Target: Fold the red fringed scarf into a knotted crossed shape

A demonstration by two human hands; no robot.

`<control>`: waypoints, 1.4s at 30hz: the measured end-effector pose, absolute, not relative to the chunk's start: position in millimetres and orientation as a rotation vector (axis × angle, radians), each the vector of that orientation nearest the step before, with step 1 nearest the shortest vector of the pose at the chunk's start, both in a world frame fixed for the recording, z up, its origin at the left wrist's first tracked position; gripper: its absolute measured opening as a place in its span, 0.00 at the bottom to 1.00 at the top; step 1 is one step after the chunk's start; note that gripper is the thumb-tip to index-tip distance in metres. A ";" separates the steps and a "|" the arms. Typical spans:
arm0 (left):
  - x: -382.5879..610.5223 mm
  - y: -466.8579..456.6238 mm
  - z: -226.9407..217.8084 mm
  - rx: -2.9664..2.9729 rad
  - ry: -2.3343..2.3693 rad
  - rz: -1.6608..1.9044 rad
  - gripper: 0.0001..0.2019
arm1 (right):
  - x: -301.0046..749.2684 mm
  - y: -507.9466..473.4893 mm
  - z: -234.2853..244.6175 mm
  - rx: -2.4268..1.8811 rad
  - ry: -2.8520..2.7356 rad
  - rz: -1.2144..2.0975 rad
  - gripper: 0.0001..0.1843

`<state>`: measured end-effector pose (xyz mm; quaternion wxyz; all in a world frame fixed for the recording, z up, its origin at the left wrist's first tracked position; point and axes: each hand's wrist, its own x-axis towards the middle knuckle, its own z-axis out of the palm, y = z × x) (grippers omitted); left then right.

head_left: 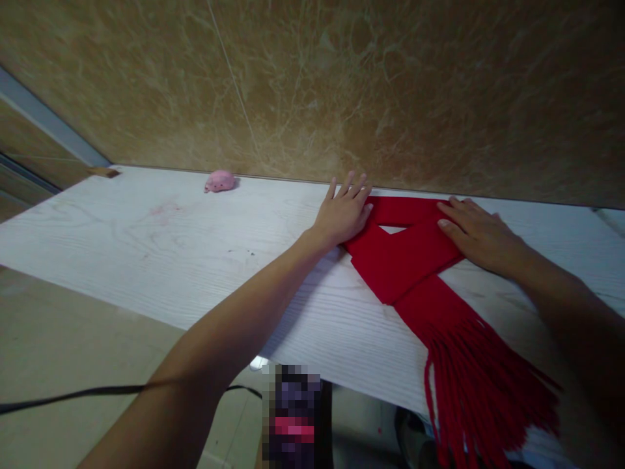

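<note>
The scarf (390,267) is a plain, even red with a matte face, lying on the white wood-grained tabletop (170,247) between three and four o'clock from the middle of the view. It is laid in a flattened loop: a straight band runs along its twelve o'clock side, close to the marbled wall (312,98), and two broad strands slope down and cross. The strand from the two o'clock corner lies uppermost, its squared edge showing at seven o'clock. Just under the top band, a small wedge of white tabletop shows through. A tail emerges from beneath the crossing toward five o'clock and breaks into long, slender fringe (488,391) cords, fanned out and partly reaching over the near edge.

The person's left hand (344,212) rests at the scarf's ten o'clock corner, palm down with fingers spread. The right hand (481,234) lies flattened over the corner between two and three o'clock, fingers extended and gripping nothing. A small pink animal figure (221,181) sits well apart, between nine and ten o'clock from the scarf.
</note>
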<state>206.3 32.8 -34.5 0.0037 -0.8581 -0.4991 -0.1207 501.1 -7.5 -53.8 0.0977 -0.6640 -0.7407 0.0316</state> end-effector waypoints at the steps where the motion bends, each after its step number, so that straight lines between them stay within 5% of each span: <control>1: 206.1 33.3 -34.4 -2.724 -1.605 -0.329 0.29 | 501.2 -7.4 -53.7 -1.973 -2.196 0.099 0.40; 42: 207.9 30.5 -28.1 -2.768 -1.726 -0.164 0.30 | 493.5 28.5 -59.5 -1.863 -2.225 -0.017 0.37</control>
